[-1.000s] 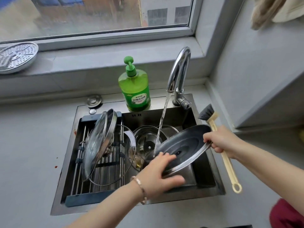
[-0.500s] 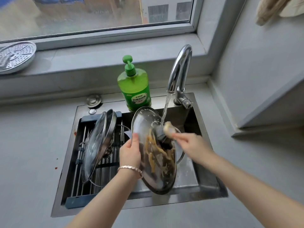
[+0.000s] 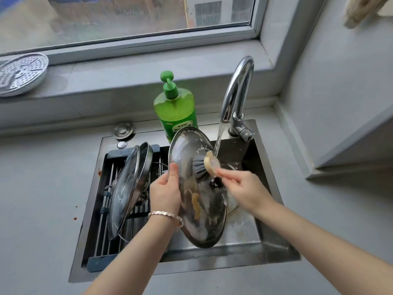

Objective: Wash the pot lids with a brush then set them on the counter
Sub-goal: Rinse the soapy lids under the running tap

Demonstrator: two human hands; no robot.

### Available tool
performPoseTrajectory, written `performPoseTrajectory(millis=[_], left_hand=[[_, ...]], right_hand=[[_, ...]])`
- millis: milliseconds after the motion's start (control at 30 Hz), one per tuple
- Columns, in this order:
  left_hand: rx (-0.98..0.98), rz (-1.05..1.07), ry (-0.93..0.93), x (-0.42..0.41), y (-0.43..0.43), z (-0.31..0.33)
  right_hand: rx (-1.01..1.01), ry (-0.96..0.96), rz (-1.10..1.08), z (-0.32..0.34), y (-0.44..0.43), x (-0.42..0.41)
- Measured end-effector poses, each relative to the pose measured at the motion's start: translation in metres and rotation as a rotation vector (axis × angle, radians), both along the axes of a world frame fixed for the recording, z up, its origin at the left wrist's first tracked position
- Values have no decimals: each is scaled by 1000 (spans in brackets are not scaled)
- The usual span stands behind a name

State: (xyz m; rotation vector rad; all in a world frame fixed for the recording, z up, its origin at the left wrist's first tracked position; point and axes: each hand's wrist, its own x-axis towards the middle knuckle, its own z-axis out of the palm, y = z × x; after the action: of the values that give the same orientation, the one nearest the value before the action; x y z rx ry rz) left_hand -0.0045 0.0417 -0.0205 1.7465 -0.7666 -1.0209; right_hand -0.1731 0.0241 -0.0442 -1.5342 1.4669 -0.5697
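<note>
brush (image 3: pixel 204 167) against lid (image 3: pixel 192 224) (under tap (image 3: pixel 236 90))

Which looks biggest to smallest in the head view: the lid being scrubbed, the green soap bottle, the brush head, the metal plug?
1. lid being scrubbed
2. green soap bottle
3. brush head and metal plug look alike; unranked.

You've tipped the lid (image 3: pixel 197 188) up on edge in your left hand (image 3: pixel 164 192), and your right hand (image 3: pixel 242 186) has brought the brush (image 3: pixel 204 167) onto it, bristles apparently touching the glass.
</note>
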Motion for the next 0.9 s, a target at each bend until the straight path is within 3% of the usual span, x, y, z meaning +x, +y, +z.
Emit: performPoseTrajectory(millis=[100, 267, 467, 600, 767, 900], left_hand=[[-9, -77, -36, -4, 2, 0], [-36, -145, -66, -4, 6, -5], [-190, -270, -121, -1, 15, 0], [-213, -295, -108, 8, 18, -3], [-173, -259, -143, 5, 9, 1], [-85, -121, -113, 5, -6, 2]], right_hand=[[22, 93, -108, -1, -15, -5], [-107, 38, 92, 32, -2, 16], [39, 151, -128, 1, -69, -17], [264, 125, -219, -22, -74, -30], [46, 50, -116, 6, -63, 2], [-123, 31, 115, 25, 1, 24]])
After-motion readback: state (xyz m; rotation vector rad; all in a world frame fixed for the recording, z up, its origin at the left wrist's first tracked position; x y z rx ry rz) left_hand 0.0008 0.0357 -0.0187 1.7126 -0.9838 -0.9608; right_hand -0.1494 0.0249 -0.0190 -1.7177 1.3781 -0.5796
